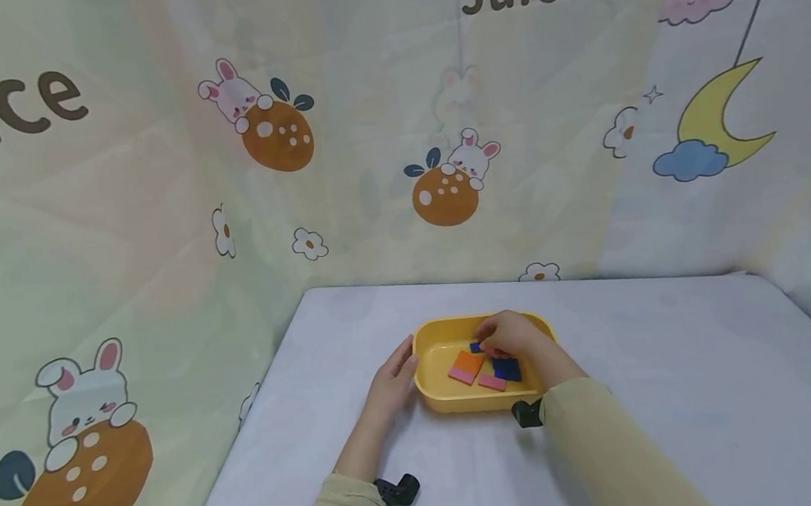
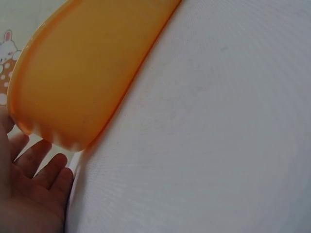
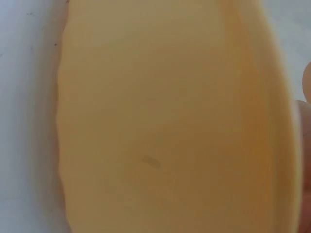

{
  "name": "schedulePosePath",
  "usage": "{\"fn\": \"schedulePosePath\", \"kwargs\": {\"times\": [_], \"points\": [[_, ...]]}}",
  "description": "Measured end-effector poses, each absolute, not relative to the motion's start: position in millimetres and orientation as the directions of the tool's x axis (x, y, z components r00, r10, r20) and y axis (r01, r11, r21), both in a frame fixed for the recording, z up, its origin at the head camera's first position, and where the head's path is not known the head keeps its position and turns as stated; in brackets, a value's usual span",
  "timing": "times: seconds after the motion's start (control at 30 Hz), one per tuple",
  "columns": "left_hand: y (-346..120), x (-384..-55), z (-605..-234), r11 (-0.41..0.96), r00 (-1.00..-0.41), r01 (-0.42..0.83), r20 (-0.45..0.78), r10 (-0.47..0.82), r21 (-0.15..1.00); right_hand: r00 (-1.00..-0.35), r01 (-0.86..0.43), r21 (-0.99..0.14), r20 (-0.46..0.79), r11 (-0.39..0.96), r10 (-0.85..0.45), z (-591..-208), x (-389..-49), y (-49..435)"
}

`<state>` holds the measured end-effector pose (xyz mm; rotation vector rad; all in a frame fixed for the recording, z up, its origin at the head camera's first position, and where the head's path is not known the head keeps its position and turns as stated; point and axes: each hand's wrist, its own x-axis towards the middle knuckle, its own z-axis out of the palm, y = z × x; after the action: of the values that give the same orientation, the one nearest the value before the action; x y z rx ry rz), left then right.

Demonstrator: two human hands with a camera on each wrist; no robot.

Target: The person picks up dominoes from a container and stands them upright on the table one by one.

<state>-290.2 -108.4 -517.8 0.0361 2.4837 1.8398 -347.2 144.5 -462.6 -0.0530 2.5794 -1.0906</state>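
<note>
A yellow plastic tray (image 1: 440,405) with rounded corners sits on the white table. My left hand (image 1: 393,379) touches its left end; in the left wrist view its fingers (image 2: 34,158) lie nearly straight against the end wall. My right hand (image 1: 514,334) reaches over the far right rim into the tray, thumb and fingertips pinching a small blue piece (image 1: 476,347). Below that hand lie a dark blue square (image 1: 507,369) and a pink strip (image 1: 492,381). An orange square (image 1: 471,361) lies left of them, beside another pink strip (image 1: 461,376). The right wrist view mostly shows the tray's outer wall (image 3: 155,107).
White cloth covers the table (image 1: 687,388) on all sides of the tray. Behind and to the left hangs a printed curtain (image 1: 361,109) with rabbits and flowers. Each wrist wears a black camera mount, the left one (image 1: 398,491) low over the table.
</note>
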Motion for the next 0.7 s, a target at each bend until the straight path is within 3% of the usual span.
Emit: {"fn": "schedulePosePath", "kwargs": {"times": [0.7], "points": [[-109.0, -292.2, -520.0, 0.274, -0.999, 0.000, -0.015, 0.051, 0.962, -0.971, 0.044, -0.642, -0.208, 0.766, -0.119, -470.2, -345.0, 137.9]]}}
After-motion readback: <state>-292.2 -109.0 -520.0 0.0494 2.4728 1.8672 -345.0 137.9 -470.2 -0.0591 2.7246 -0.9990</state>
